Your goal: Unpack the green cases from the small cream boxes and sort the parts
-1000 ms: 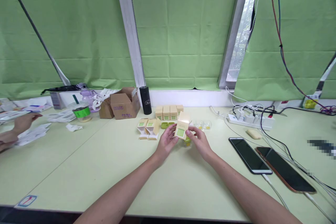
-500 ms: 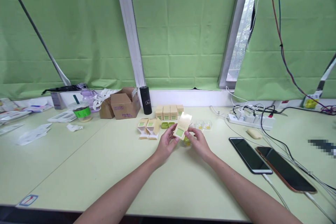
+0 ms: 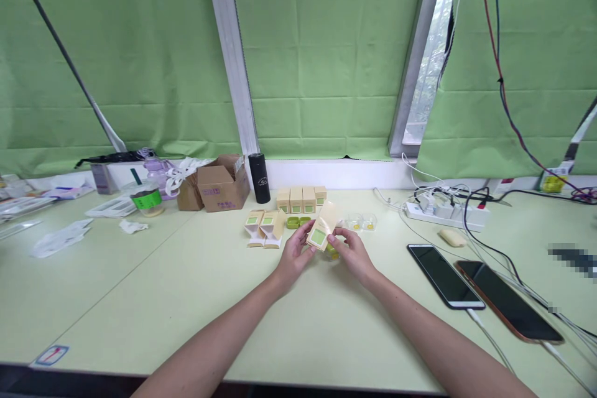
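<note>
Between both hands I hold a small tan cardboard box [image 3: 323, 227] with a green square on its front, tilted above the table. My left hand [image 3: 295, 256] grips its left side, fingers behind it and thumb at the lower edge. My right hand [image 3: 353, 253] pinches its lower right side with the thumb on the front. Below the box, partly hidden by it, is a yellow-green item [image 3: 333, 252]. Just behind my left hand sit small green containers [image 3: 293, 222]. Clear cups [image 3: 368, 221] with yellow inside stand beyond my right hand. Two opened tan boxes [image 3: 272, 227] lie to the left.
Several tan boxes [image 3: 296, 200] stand in a row at the back, near a black bottle [image 3: 259, 178] and a brown carton [image 3: 222, 184]. On the right are two phones [image 3: 445, 276] with charging cables, a power strip [image 3: 448, 216] and a cream-coloured case [image 3: 452, 237].
The tan box has tipped slightly, so its upper flap looks darker and its front has turned a little. Both hands stay nearly in place.
</note>
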The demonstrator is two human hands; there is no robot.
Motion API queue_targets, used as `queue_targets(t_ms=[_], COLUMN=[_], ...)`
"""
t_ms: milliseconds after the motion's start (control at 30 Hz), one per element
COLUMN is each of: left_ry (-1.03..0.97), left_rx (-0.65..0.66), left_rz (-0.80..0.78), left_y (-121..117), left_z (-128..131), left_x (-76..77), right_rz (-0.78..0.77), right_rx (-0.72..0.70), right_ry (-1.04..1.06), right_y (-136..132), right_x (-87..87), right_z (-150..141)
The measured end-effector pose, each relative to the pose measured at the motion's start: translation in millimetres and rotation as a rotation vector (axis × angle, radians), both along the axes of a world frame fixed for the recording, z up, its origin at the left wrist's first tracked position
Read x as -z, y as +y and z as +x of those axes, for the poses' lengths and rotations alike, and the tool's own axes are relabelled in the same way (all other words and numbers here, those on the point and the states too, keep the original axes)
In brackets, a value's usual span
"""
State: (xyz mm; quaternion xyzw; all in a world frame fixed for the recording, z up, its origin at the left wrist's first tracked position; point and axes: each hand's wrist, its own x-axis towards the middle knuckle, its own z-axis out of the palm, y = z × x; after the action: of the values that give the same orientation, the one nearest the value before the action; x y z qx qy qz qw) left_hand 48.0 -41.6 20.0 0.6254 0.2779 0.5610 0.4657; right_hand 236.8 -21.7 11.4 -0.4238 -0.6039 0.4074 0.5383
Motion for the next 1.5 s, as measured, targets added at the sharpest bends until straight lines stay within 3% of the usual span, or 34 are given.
queue_targets(t_ms=[367, 600, 767, 967, 1267, 1500], left_ry=[-0.004, 0.134, 0.276, 0.252, 0.251, 0.199], left_rx=[0.019, -0.122, -0.318, -0.261, -0.4, -0.332], left_rz=[-0.018, 0.041, 0.077, 0.068, 0.106, 0.067], left_y=[2.7, -2.9, -2.5, -4.2, -0.6, -3.2], left_z=[-0.3, 4.5, 1.8, -0.1, 1.9, 1.9], left_x=[6.8, 0.2, 3.0, 2.5, 3.4, -0.9], right_rz=[-0.07, -0.09, -0.123, -0.131, -0.137, -0.086], right_rx=[-0.106, -0.151, -0.141, -0.131, -0.157, -0.178], right_ry=[0.074, 0.126, 0.157, 0.194, 0.158, 0.114], right_y=[-3.3, -2.7, -0.2, 1.0, -1.8, -3.3], right_x=[-7.9, -8.3, -5.3, -5.8, -8.4, -10.4], right_z=[-0.7, -1.5, -0.8, 0.8, -2.7, -2.3])
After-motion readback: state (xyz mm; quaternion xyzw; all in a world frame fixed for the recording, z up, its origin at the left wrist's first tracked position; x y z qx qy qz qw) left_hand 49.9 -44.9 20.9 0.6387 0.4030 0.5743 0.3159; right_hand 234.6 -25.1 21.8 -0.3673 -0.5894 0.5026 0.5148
